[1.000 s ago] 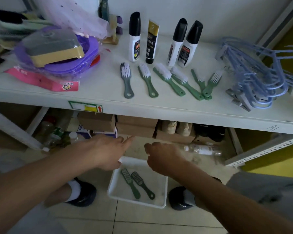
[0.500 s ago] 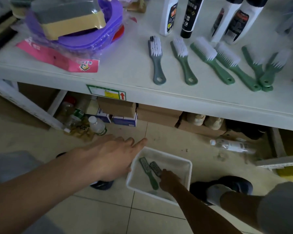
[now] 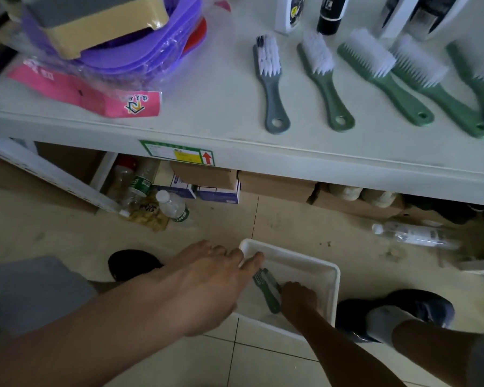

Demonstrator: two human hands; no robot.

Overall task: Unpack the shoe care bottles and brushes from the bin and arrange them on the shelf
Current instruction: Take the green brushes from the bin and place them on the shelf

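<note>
A white bin (image 3: 330, 277) sits on the tiled floor below the shelf. Inside it lie green-handled brushes (image 3: 267, 289), partly hidden by my hands. My right hand (image 3: 299, 298) is down in the bin, fingers curled over the brushes' handles. My left hand (image 3: 207, 286) hovers above the bin's left rim with fingers spread and nothing in it. On the white shelf (image 3: 224, 118) several brushes lie in a row, a grey one (image 3: 271, 88) leftmost, green ones (image 3: 323, 82) to its right. Shoe care bottles (image 3: 330, 12) stand behind them, cut off by the top edge.
A purple basin stack with sponges (image 3: 109, 32) and a pink label (image 3: 87, 93) fills the shelf's left part. Under the shelf are cardboard boxes (image 3: 274, 185) and plastic bottles (image 3: 173, 209); one bottle (image 3: 414, 234) lies on the floor. My shoes (image 3: 403, 311) flank the bin.
My right hand has gone down into the bin onto the brushes. My left hand has dropped toward the bin's left rim. My view has tilted down and closer to the shelf.
</note>
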